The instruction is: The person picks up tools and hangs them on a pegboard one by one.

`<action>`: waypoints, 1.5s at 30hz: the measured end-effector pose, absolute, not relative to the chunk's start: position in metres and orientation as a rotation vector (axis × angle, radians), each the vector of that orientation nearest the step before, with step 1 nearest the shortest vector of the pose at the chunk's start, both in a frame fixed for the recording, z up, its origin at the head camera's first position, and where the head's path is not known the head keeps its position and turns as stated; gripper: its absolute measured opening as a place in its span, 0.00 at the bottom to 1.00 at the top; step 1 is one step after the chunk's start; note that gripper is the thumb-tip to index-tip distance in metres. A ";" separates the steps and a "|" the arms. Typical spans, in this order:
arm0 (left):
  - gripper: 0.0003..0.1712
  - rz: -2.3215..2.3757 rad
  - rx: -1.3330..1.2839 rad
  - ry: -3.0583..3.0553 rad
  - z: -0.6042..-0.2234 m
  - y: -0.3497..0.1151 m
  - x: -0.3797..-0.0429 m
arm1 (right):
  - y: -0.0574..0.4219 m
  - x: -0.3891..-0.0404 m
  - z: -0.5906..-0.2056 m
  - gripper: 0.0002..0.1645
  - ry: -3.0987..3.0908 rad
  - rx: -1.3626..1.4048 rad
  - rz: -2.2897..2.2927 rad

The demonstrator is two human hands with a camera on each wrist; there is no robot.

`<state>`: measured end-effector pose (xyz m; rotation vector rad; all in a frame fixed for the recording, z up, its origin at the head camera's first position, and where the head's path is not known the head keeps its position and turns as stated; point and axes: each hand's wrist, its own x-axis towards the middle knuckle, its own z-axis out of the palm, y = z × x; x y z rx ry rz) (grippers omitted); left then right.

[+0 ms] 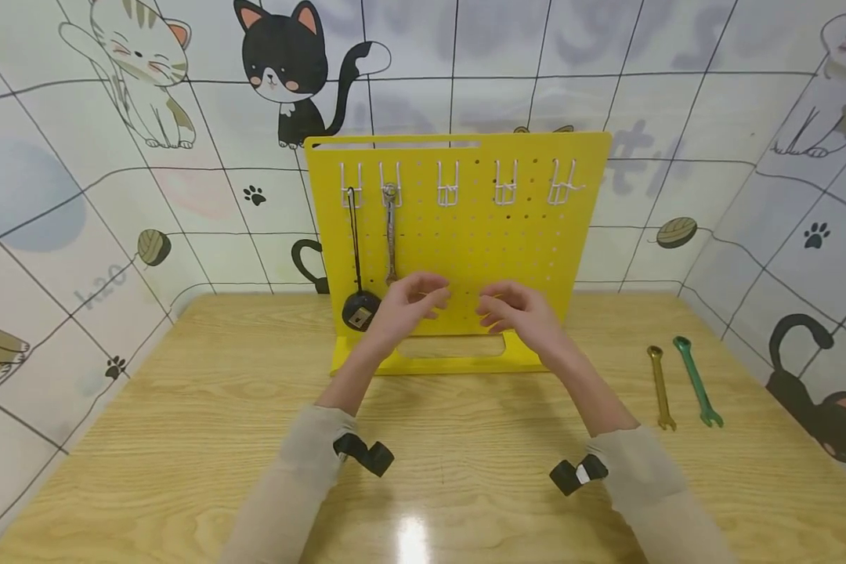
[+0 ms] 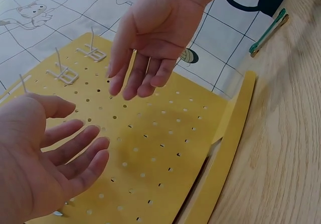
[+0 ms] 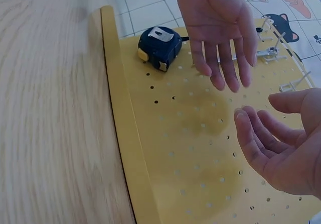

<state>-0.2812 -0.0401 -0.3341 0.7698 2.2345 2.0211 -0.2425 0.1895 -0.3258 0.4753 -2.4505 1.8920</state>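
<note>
Both hands hover, holding nothing, in front of a yellow pegboard point(image 1: 479, 251) that stands upright on the table. My left hand point(image 1: 409, 305) has loosely bent fingers, close below a silver wrench point(image 1: 391, 235) hanging from the second hook. Facing it across a small gap is my right hand point(image 1: 522, 313), its fingers likewise relaxed and slightly curved. A black tape measure point(image 1: 361, 310) dangles by its strap from the leftmost hook, left of my left hand. In the right wrist view the tape measure point(image 3: 159, 48) shows its metal clip.
Three white wire hooks, including the middle one point(image 1: 447, 185), carry nothing. On the table's right side lie a gold wrench point(image 1: 661, 388) and a green wrench point(image 1: 698, 382). A wall point(image 1: 423, 102) with cat drawings rises behind the board. The wooden table point(image 1: 465, 439) extends in front.
</note>
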 end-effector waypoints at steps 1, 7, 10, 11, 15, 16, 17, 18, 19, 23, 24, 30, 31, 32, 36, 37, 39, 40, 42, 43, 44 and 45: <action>0.20 2.013 0.777 2.229 -0.335 -0.039 -0.281 | 0.192 -0.241 -0.326 0.22 -2.459 0.478 1.876; 0.21 1.969 0.791 2.224 -0.337 -0.034 -0.280 | 0.210 -0.233 -0.330 0.23 -2.522 0.463 1.798; 0.22 1.951 0.796 2.223 -0.337 -0.032 -0.281 | 0.222 -0.229 -0.333 0.23 -2.546 0.450 1.753; 0.22 1.946 0.794 2.226 -0.337 -0.031 -0.281 | 0.225 -0.227 -0.333 0.23 -2.551 0.444 1.739; 0.22 1.939 0.784 2.233 -0.337 -0.027 -0.283 | 0.241 -0.220 -0.334 0.24 -2.577 0.415 1.678; 0.22 1.938 0.780 2.229 -0.337 -0.025 -0.283 | 0.245 -0.218 -0.333 0.24 -2.581 0.405 1.663; 0.22 1.935 0.778 2.228 -0.338 -0.023 -0.283 | 0.250 -0.216 -0.333 0.24 -2.584 0.396 1.648; 0.23 1.934 0.778 2.220 -0.338 -0.020 -0.284 | 0.254 -0.214 -0.333 0.24 -2.585 0.386 1.631; 0.23 1.932 0.778 2.214 -0.339 -0.018 -0.284 | 0.258 -0.212 -0.333 0.24 -2.585 0.381 1.616; 0.24 1.914 0.791 2.188 -0.345 -0.008 -0.285 | 0.273 -0.204 -0.334 0.25 -2.592 0.352 1.556; 0.24 1.912 0.799 2.172 -0.346 -0.005 -0.285 | 0.277 -0.203 -0.334 0.25 -2.596 0.340 1.541; 0.25 1.923 0.820 2.077 -0.352 0.007 -0.287 | 0.295 -0.193 -0.338 0.26 -2.624 0.271 1.468; 0.25 1.929 0.818 2.062 -0.353 0.008 -0.287 | 0.298 -0.191 -0.338 0.26 -2.628 0.264 1.453; 0.25 1.930 0.817 2.051 -0.354 0.010 -0.287 | 0.301 -0.189 -0.339 0.26 -2.627 0.265 1.447; 0.25 1.903 0.827 2.030 -0.360 0.016 -0.288 | 0.316 -0.184 -0.343 0.24 -2.642 0.255 1.392; 0.25 1.895 0.828 2.028 -0.361 0.018 -0.289 | 0.320 -0.183 -0.345 0.23 -2.643 0.259 1.380; 0.26 1.890 0.834 2.018 -0.363 0.021 -0.289 | 0.328 -0.180 -0.349 0.23 -2.659 0.255 1.349; 0.25 1.892 0.835 2.010 -0.365 0.023 -0.290 | 0.332 -0.179 -0.351 0.23 -2.667 0.249 1.333; 0.25 1.904 0.833 1.979 -0.367 0.027 -0.290 | 0.340 -0.176 -0.355 0.24 -2.685 0.231 1.305; 0.25 1.908 0.833 1.964 -0.367 0.029 -0.291 | 0.344 -0.174 -0.356 0.24 -2.697 0.219 1.286; 0.25 1.913 0.834 1.946 -0.369 0.031 -0.291 | 0.348 -0.172 -0.358 0.25 -2.704 0.207 1.272; 0.25 1.914 0.834 1.933 -0.369 0.034 -0.291 | 0.351 -0.171 -0.359 0.25 -2.709 0.197 1.259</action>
